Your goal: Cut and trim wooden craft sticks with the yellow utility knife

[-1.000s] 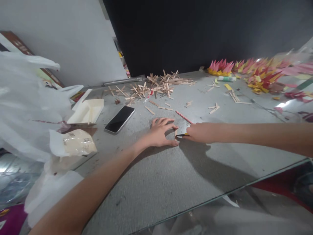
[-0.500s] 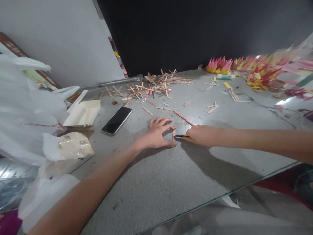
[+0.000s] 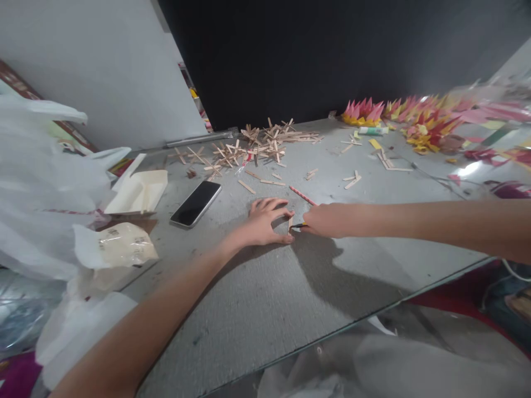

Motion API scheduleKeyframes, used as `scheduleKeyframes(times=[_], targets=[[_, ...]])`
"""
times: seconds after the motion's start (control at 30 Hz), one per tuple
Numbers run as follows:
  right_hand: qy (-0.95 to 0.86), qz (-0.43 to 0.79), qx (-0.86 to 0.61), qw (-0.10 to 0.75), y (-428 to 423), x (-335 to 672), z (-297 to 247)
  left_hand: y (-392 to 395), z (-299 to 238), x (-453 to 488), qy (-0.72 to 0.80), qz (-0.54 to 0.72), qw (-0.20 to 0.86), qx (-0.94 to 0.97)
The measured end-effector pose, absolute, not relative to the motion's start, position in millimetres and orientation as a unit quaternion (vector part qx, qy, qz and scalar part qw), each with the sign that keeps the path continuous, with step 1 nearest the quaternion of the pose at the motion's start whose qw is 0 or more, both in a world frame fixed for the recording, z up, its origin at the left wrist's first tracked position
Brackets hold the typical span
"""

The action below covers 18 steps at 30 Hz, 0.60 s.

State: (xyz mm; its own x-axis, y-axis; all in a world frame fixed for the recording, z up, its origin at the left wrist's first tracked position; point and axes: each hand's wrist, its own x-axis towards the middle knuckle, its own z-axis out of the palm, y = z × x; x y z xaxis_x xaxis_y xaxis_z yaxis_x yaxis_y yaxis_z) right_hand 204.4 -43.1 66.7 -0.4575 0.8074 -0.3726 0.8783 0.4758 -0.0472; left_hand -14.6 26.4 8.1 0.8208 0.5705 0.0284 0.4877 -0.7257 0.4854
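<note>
My left hand is curved on the grey table, its thumb and index finger pinching a small flat wooden stick at its two ends. The stick stands across the gap between them. My right hand is closed around a slim tool with a dark pointed tip and a bit of yellow; its exact kind is hidden by the fingers. The dark tip meets the stick's right side. A red-and-white striped straw lies just behind my right hand, partly covered by it.
A smartphone lies left of my hands. Behind them is a heap of crossed wooden sticks, with loose ones around. A paper tray and plastic bags crowd the left; pink-yellow paper flowers and a glue stick stand at back right.
The view has shifted a little, moving the whole scene slightly left. My right hand and forearm sit somewhat higher in the view; both hands keep their grip.
</note>
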Motion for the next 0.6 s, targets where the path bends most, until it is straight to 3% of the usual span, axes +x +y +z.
scheduleKeyframes(times=[0.33,0.6], targets=[[0.834,-0.036,0.533,0.139,-59,219,41,20,9,-12,0.305,0.116,0.238,0.915],[0.851,0.023,0.515,0.106,-64,231,30,-2,17,-5,0.340,0.159,0.386,0.843]])
